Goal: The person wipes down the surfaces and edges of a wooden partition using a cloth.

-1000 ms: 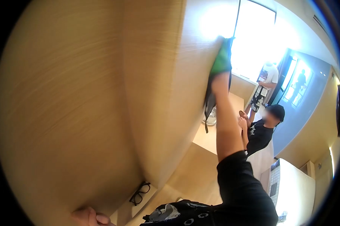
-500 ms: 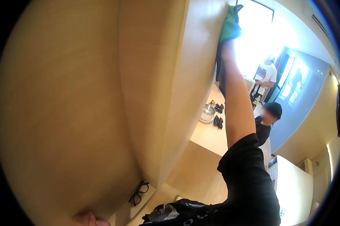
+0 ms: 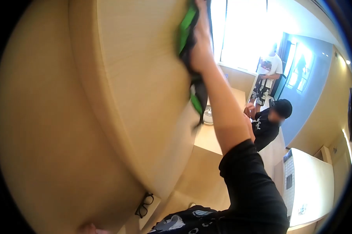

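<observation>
- My right hand [image 3: 201, 52] holds the green-and-black cloth [image 3: 187, 29] against the tall panel [image 3: 141, 58]; my left hand [image 3: 91, 229] barely shows, so I can't tell its grip.
- A loosened grip could drop the dangling cloth; a low, careless sweep could knock the glasses [image 3: 145, 205].
- Limp, folded cloth; smooth, wood-toned panel; rounded black frames.

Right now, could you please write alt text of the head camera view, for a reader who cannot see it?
A raised right hand holds a green and black cloth at a wooden panel; the left hand shows at the lower edge. Black glasses lie on a ledge, and farther back are a person in white and a person in black.
</observation>
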A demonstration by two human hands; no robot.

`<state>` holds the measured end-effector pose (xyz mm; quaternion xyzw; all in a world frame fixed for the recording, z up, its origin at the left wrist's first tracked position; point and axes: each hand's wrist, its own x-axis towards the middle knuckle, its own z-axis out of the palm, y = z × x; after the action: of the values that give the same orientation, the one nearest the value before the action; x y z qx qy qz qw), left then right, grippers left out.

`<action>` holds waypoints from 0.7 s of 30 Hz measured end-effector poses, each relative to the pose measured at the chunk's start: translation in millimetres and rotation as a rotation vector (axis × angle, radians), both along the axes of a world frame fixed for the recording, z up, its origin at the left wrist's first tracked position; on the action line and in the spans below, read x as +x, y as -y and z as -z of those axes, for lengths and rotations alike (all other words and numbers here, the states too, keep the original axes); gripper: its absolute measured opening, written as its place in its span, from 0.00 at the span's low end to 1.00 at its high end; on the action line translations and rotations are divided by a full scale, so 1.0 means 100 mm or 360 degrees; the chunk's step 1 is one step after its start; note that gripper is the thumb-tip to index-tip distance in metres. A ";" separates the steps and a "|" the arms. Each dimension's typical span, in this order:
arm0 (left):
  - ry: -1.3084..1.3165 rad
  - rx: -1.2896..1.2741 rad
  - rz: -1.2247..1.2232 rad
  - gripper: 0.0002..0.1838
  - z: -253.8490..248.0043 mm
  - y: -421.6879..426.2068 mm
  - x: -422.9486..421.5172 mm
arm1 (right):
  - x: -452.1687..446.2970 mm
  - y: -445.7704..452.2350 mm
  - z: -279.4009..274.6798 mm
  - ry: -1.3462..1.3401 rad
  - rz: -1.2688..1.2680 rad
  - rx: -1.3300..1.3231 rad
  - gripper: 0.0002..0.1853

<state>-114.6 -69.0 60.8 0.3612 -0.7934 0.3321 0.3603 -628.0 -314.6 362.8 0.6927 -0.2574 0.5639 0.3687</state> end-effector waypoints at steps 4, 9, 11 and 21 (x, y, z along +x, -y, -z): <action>-0.0326 -0.0751 -0.0117 0.15 -0.19 0.17 -0.42 | -0.87 0.71 -0.03 0.0391 0.0104 0.0236 0.29; -0.0395 -0.0718 0.0007 0.12 -0.08 0.22 -0.07 | -0.24 0.25 0.74 0.0786 -0.0105 0.0682 0.31; -0.0431 -0.0671 -0.0009 0.12 -0.03 0.48 0.06 | 0.18 0.25 1.09 0.0448 0.0013 0.0417 0.33; -0.0364 -0.0741 -0.0033 0.17 -0.28 2.02 -0.42 | -0.67 2.05 0.07 0.0371 0.0037 0.0031 0.24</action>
<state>-156.9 -271.3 88.5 0.3117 -0.6459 0.4664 0.5178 -694.7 -519.5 355.7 0.6230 -0.3120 0.6337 0.3361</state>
